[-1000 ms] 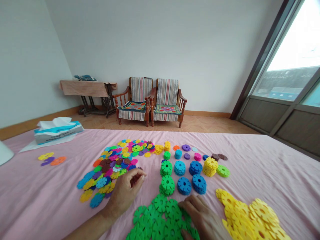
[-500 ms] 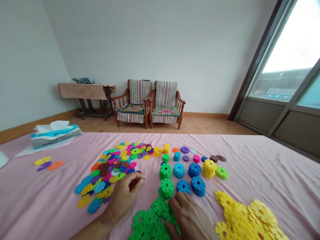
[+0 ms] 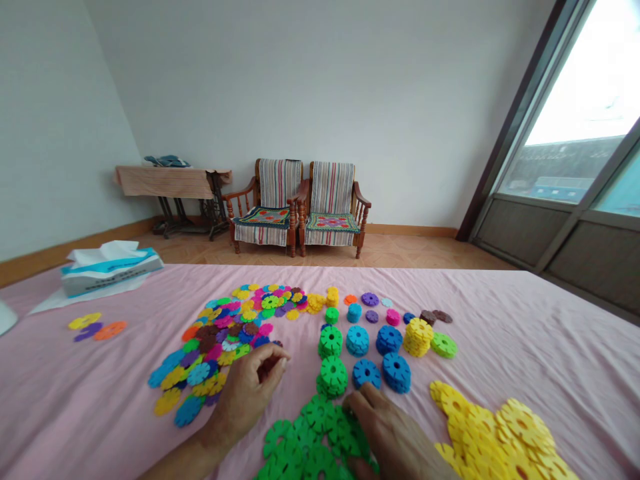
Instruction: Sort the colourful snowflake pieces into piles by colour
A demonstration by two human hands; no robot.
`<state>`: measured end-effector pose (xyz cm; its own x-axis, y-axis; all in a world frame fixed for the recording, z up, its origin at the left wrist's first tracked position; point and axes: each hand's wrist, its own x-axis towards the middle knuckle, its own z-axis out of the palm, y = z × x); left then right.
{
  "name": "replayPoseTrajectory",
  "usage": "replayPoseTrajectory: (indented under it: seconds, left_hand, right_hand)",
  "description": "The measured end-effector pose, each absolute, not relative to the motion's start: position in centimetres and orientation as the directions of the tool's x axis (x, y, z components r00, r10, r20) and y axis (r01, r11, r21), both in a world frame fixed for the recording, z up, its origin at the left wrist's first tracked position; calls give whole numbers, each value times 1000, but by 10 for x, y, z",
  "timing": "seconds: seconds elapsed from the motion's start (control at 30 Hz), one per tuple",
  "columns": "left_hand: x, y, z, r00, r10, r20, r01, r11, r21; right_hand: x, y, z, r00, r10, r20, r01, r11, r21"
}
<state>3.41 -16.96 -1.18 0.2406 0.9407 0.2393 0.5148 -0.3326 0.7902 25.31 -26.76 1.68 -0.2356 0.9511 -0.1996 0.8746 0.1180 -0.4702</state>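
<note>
My right hand lies over the right side of a pile of green notched plastic discs. Its fingers and thumb curl around some of the green discs at the pile's edge; how many is hidden. My left hand hovers or rests left of centre, thumb and fingertips drawn together in a loose pinch, nothing visible in them. Just beyond the green pile stand two green disc stacks. Dark blue disc stacks and a light blue stack are right of them.
Mixed coloured discs spread along the left. A pile of yellow discs lies at front right. A yellow stack and a lime disc are farther back. A tissue box sits on the pink cloth.
My right hand has shifted slightly to the right, and green discs at the pile's edge now show beside it. My left hand has stayed in place.
</note>
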Motion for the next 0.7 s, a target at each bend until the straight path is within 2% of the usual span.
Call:
replayPoseTrajectory:
  seconds: [0.1, 0.2, 0.5, 0.7]
  left_hand:
    - [35, -170, -10, 241, 940, 240, 516, -334, 789]
    - [35, -170, -9, 240, 940, 244, 521, -337, 784]
    - [34, -169, -11, 247, 941, 232, 521, -331, 787]
    - [34, -169, -11, 249, 942, 224, 508, -324, 798]
  right_hand:
    - [256, -268, 14, -249, 947, -202, 840, 107, -532]
    - [254, -267, 15, -247, 945, -215, 835, 95, -542]
    - [246, -265, 19, -240, 946, -215, 865, 108, -491]
    - [250, -265, 17, -230, 935, -270, 892, 91, -443]
